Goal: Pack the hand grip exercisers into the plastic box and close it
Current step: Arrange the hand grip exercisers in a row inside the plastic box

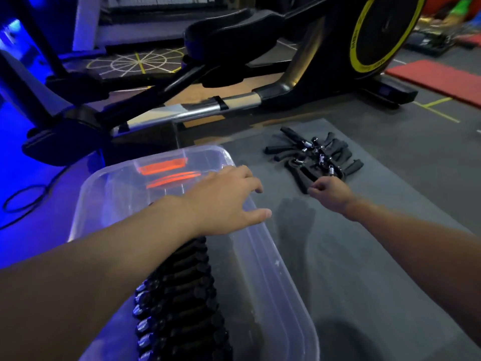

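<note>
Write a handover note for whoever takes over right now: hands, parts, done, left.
Left hand: open, fingers spread, over the right side of the plastic box, holding nothing.
Right hand: fingers curled at the near edge of the pile of exercisers on the grey mat; unclear whether it grips one.
Done: a row of exercisers is packed in the box.
Left: move the pile into the box, then close it. No lid in view.
</note>
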{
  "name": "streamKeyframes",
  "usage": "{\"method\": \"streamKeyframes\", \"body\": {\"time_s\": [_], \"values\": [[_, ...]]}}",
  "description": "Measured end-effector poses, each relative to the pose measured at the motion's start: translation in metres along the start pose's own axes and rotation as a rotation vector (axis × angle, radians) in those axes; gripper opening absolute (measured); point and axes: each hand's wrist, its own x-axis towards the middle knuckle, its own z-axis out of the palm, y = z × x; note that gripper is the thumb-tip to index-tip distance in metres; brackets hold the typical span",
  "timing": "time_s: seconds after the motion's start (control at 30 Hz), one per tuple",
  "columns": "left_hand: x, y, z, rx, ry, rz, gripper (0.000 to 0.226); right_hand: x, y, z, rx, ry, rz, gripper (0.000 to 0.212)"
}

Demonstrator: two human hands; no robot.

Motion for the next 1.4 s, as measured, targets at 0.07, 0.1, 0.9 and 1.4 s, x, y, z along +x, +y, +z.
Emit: {"method": "streamKeyframes", "body": {"time_s": [0.07,0.1,0.9,1.4], "values": [[0.006,-0.003,0.004,0.030,-0.007,0.001,0.059,0.011,0.015,0.008,0.109,0.023,0.088,0.029],[0.007,-0.004,0.005,0.041,-0.007,0.001,0.061,0.017,0.022,0.011,0.140,0.025,0.129,0.037],[0.006,-0.008,0.015,-0.041,0.005,-0.037,0.075,0.073,0.042,0.045,0.054,0.039,0.263,0.095],[0.001,0.002,0.006,-0.040,-0.037,-0.047,0.052,0.007,0.044,0.063,0.042,-0.088,0.049,0.118]]}}
